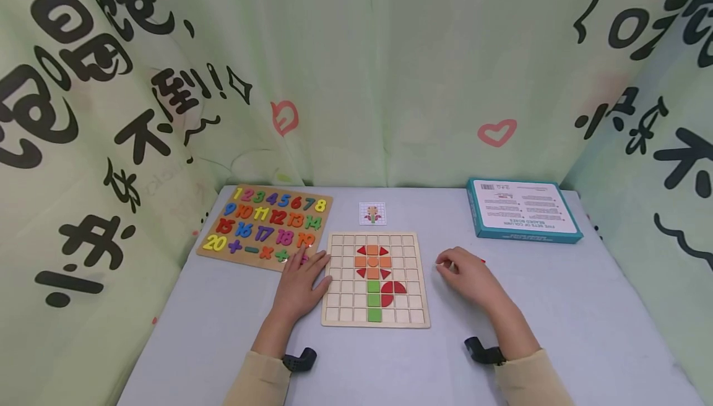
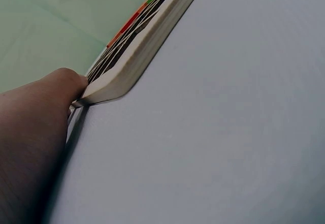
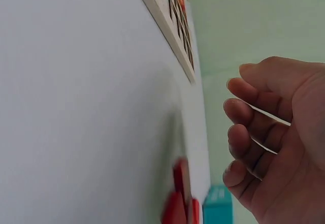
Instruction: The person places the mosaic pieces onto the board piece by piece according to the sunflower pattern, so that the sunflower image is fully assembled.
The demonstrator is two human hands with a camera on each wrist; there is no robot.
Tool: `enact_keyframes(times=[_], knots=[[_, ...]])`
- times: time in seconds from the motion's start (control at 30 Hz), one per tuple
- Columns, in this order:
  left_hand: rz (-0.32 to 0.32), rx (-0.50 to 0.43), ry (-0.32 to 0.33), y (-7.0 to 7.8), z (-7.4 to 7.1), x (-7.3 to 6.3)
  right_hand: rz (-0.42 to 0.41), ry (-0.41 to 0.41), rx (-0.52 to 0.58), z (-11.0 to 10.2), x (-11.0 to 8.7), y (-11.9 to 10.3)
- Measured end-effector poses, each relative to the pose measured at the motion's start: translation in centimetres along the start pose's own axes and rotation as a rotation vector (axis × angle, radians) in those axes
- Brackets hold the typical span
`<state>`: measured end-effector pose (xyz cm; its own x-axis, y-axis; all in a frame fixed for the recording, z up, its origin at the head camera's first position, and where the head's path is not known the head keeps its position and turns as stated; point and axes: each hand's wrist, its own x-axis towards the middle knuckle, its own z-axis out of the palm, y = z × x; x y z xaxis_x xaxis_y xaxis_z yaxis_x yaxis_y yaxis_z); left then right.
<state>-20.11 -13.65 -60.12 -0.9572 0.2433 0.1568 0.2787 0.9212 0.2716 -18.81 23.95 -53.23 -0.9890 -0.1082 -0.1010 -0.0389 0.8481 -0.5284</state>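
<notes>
A square wooden grid board [image 1: 348, 313] lies on the table with orange squares, red triangles, green squares and red quarter-round pieces forming a flower. My left hand [image 1: 301, 285] rests flat at its left edge; the thumb touches that edge in the left wrist view, and the fingertips reach the number board [image 1: 245, 257]. Right of the grid board hovers my right hand [image 1: 470, 279], fingers loosely curled, with no piece visible between them in the right wrist view. Red pieces [image 3: 175, 209] lie on the table near it, mostly hidden behind this hand in the head view.
A small pattern card [image 1: 372, 213] lies behind the grid board. The number board carries colourful numerals and signs. At the back right lies a teal and white box [image 1: 526, 208]. Pale green curtains [image 1: 384, 84] with black lettering surround the white table.
</notes>
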Motion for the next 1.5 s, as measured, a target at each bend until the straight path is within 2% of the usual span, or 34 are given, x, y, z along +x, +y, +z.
enact_keyframes(times=[0.1,0.3,0.43,0.6,0.9,1.5], knots=[[-0.003,0.001,0.002,0.0,0.0,0.0,0.020,0.013,-0.002,-1.5,0.0,1.7],[0.000,-0.013,0.016,0.2,-0.2,0.0,0.094,-0.016,0.031,-3.6,-0.2,4.8],[0.001,-0.009,0.015,0.2,-0.1,0.0,0.139,-0.034,0.030,-4.1,-0.2,6.5],[0.002,-0.008,0.015,0.2,-0.2,0.0,0.142,-0.048,0.012,-3.8,0.1,7.8],[0.005,-0.002,0.019,0.1,-0.1,0.0,0.124,-0.029,0.014,-3.2,0.4,8.2],[-0.002,0.000,0.009,0.1,0.1,0.1,0.113,-0.043,0.001,-3.2,0.5,8.6]])
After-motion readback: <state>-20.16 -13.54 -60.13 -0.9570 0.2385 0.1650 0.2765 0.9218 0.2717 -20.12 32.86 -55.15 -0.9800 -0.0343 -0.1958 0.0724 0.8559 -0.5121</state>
